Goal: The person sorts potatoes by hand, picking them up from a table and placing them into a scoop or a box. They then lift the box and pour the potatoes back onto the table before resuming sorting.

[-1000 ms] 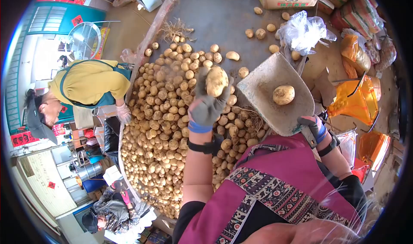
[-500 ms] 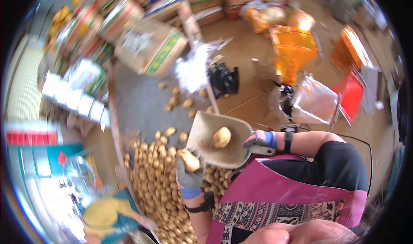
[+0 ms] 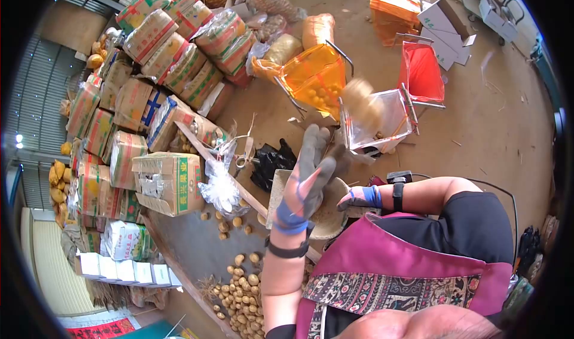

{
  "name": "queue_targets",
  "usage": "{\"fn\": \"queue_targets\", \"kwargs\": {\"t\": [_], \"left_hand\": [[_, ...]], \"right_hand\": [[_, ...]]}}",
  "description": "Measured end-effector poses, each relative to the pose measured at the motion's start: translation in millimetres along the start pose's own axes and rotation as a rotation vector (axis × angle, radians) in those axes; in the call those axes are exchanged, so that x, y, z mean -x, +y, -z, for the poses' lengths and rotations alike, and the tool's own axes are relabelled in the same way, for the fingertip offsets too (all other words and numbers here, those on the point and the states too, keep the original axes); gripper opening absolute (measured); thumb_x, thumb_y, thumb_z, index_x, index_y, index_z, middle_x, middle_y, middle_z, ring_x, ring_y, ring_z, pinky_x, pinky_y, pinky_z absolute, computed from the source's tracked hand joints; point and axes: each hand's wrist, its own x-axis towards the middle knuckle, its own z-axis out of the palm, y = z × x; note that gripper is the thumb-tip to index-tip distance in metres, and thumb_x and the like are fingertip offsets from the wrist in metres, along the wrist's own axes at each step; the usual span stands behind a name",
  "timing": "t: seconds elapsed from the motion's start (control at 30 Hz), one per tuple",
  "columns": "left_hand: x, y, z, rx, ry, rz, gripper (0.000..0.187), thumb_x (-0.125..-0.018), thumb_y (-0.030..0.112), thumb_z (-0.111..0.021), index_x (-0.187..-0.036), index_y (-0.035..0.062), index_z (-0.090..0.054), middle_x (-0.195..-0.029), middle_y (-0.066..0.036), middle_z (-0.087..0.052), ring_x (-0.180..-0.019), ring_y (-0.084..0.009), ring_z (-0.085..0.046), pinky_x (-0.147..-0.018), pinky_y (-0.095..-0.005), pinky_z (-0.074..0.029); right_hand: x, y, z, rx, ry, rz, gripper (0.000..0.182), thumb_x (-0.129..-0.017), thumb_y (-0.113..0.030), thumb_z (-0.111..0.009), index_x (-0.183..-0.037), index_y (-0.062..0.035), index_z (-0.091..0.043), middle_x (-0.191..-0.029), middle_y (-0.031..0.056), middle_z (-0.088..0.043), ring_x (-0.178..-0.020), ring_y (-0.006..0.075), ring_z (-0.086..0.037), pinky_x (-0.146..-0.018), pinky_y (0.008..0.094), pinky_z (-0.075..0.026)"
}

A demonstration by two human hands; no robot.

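Note:
My left hand (image 3: 310, 174), in a grey glove with a blue cuff, is stretched forward over the scoop, fingers extended and holding nothing. Beyond its fingertips, a motion-blurred potato (image 3: 363, 102) is in the air over a clear bag (image 3: 391, 123) spread on a metal frame. My right hand (image 3: 360, 198), gloved the same way, is closed at the right edge of a beige scoop (image 3: 330, 223) near my lap. My left hand and forearm partly cover the scoop's inside. Many potatoes (image 3: 242, 297) lie piled on the floor to the left.
An orange mesh bag (image 3: 317, 78) holding potatoes and a red bag (image 3: 423, 70) hang open on frames ahead. Stacked cartons (image 3: 167, 183) fill the left side. A wooden plank (image 3: 221, 174) and a black plastic bag (image 3: 273, 164) lie before the scoop.
My left hand has swung up and forward from the pile, letting go of the potato it held. My right hand stays at the scoop. The view has tilted up.

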Motion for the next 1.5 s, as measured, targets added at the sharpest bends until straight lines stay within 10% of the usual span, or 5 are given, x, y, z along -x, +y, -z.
{"fn": "queue_targets", "kwargs": {"t": [0.43, 0.63, 0.77, 1.13, 1.5], "left_hand": [[223, -84, 177, -0.278, 0.906, -0.152, 0.045, -0.089, 0.017, -0.066, -0.129, 0.0018, -0.050, -0.113, -0.011, -0.063, -0.102, -0.0243, -0.062, -0.091, -0.0336, -0.050], [394, -150, 204, -1.307, 1.718, 0.867, 0.076, -0.086, 0.052, -0.058, -0.142, 0.0050, -0.039, -0.143, -0.021, -0.042, -0.136, -0.0354, -0.034, -0.112, -0.0467, -0.030], [367, -199, 170, -1.260, 1.308, 1.286, 0.085, -0.082, 0.060, -0.057, -0.149, 0.0172, -0.028, -0.154, -0.032, -0.010, -0.142, -0.0483, -0.014, -0.112, -0.0585, -0.022], [412, -196, 140, -0.882, 1.578, 0.279, 0.043, -0.085, 0.026, -0.065, -0.125, 0.0111, -0.057, -0.119, -0.017, -0.059, -0.111, -0.0350, -0.057, -0.096, -0.0401, -0.047], [485, -192, 157, -1.015, 1.719, 1.173, 0.058, -0.085, 0.033, -0.064, -0.133, 0.0053, -0.046, -0.136, -0.018, -0.047, -0.128, -0.0367, -0.044, -0.102, -0.0443, -0.044]], "right_hand": [[-24, -50, 35, -0.337, 0.227, -0.620, 0.050, -0.086, -0.004, -0.063, -0.132, 0.0022, -0.045, -0.097, 0.0076, -0.067, -0.088, 0.0159, -0.065, -0.079, 0.0325, -0.054], [-91, -40, 50, -0.084, -0.115, -0.213, 0.020, -0.084, -0.001, -0.063, -0.104, 0.0008, -0.065, -0.093, 0.0094, -0.069, -0.086, 0.0165, -0.067, -0.078, 0.0308, -0.054], [-136, -47, 18, -0.184, -0.177, -0.209, 0.020, -0.086, -0.001, -0.062, -0.105, 0.0011, -0.065, -0.091, 0.0083, -0.068, -0.084, 0.0169, -0.066, -0.077, 0.0299, -0.053], [-201, -85, -77, -0.652, -0.171, -0.802, 0.018, -0.085, -0.013, -0.064, -0.098, -0.0012, -0.067, -0.088, 0.0096, -0.069, -0.080, 0.0193, -0.068, -0.071, 0.0326, -0.056], [-213, -74, -107, -0.436, -0.251, -0.669, 0.019, -0.088, -0.014, -0.063, -0.101, -0.0006, -0.065, -0.091, 0.0120, -0.068, -0.079, 0.0245, -0.069, -0.069, 0.0374, -0.059]]}}
